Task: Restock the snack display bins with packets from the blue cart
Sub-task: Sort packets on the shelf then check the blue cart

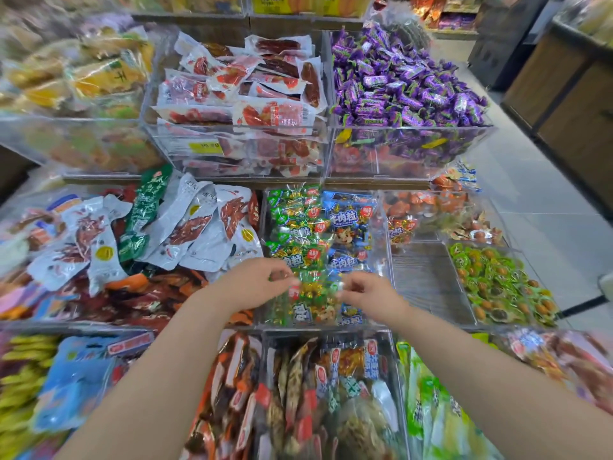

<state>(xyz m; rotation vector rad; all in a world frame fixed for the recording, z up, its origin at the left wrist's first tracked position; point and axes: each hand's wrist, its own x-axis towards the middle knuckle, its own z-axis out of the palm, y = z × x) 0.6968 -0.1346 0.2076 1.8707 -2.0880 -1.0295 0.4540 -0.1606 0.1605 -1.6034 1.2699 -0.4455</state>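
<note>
Both hands (315, 287) apparently pinch a green packet (313, 293) over the clear bin (381, 227) of packets

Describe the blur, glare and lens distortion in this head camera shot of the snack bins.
Head view: the centre is fairly sharp, with the purple candy and the green packets readable; the edges smear, notably the yellow packs at lower left; both hands, left hand and right hand, look slightly motion-blurred; the clear bin walls catch glare; the wide angle bows the shelf lines.

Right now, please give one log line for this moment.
left hand + right hand: holding green packet | over middle clear bin | placing
</note>
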